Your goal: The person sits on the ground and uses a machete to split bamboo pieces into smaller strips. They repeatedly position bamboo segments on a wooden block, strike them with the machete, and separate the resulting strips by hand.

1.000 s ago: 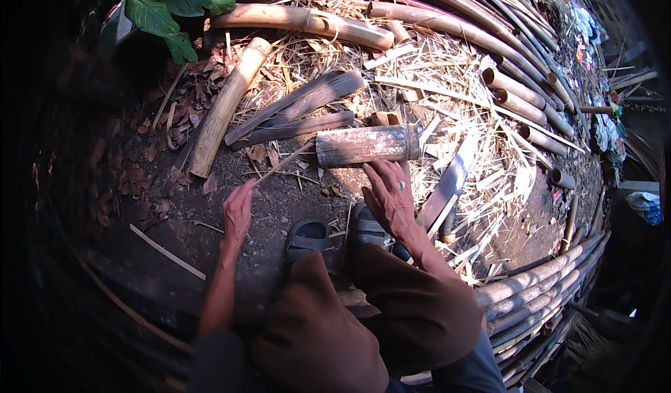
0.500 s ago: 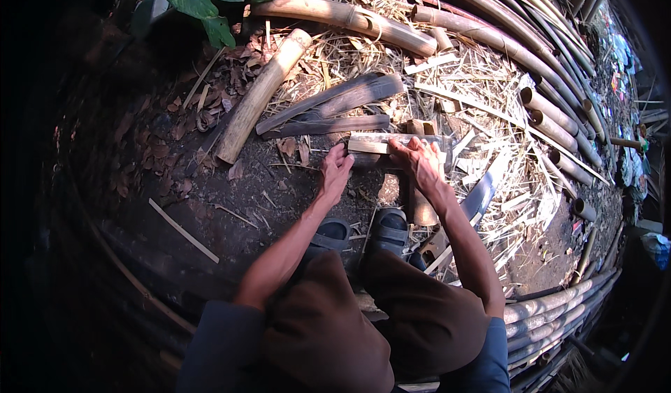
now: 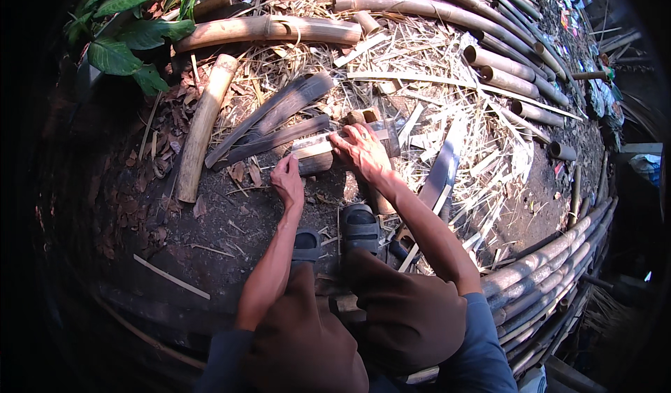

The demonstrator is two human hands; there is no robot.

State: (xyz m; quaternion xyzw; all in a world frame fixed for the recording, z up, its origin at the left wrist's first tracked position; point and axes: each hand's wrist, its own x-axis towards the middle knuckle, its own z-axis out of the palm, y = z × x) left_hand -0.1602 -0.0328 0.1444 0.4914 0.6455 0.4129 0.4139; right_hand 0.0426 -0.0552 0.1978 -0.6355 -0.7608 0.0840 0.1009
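Pale split bamboo strips point(image 3: 313, 146) lie side by side across a dark bamboo piece point(image 3: 318, 164) in front of my feet. My left hand point(image 3: 287, 181) is closed at their left end, thumb and forefinger pinched there. Over the middle of the strips, my right hand point(image 3: 365, 154) presses down with bent fingers, its palm toward them. A strip end sticks out to the right of that hand. Below the right hand, a short round bamboo piece point(image 3: 381, 203) runs toward my sandals. What lies under the right palm is hidden.
A handsaw point(image 3: 440, 176) lies right of my right forearm. Dark split bamboo slats point(image 3: 297, 103) and a thick bamboo pole point(image 3: 207, 129) lie to the left. Shavings point(image 3: 419, 51) litter the far ground. Stacked bamboo poles point(image 3: 514, 78) line the right side, with green leaves point(image 3: 115, 54) far left.
The view has turned, so the scene sits further left in it. My right hand now lies further left along the strips, baring their right end. The left fingers pinch more tightly.
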